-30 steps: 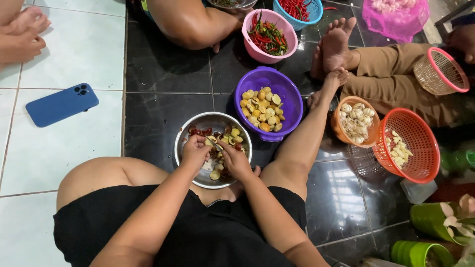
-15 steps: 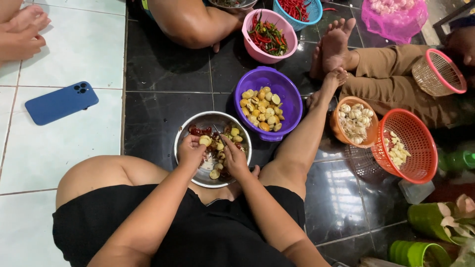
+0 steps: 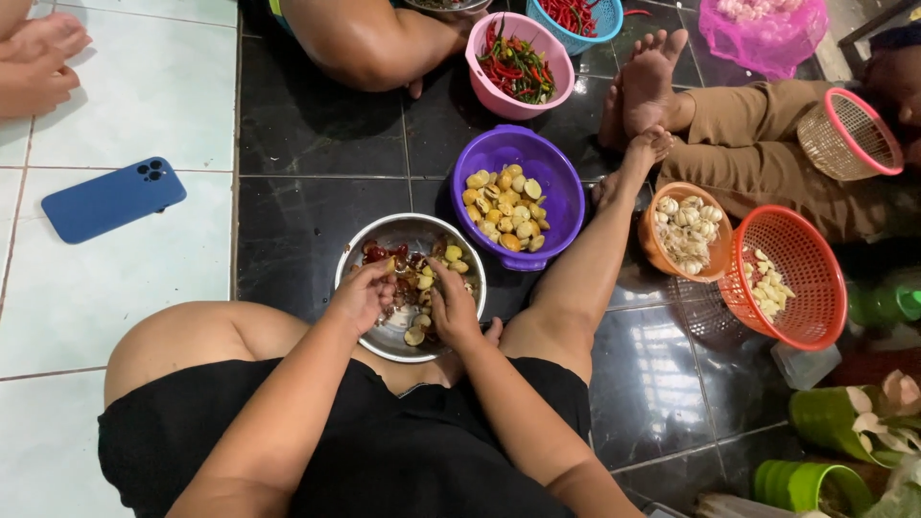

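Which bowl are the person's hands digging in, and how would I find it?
Look at the dark floor tiles between the person's knees. There sits the metal bowl, both hands inside it. Unlike the purple bowl behind, it is shiny silver.

This is a home floor turned into a cooking prep spot: people sit barefoot on black and white tiles (image 3: 317,221) with food bowls spread around. Just beyond the hands working in a metal bowl (image 3: 411,235) sits a purple bowl (image 3: 556,182) of peeled pieces, and farther off a pink bowl (image 3: 484,77) of chillies. To their right stand an orange bowl (image 3: 654,240) and a red basket (image 3: 815,288) (both holding garlic), while a blue phone (image 3: 112,199) lies to their left.
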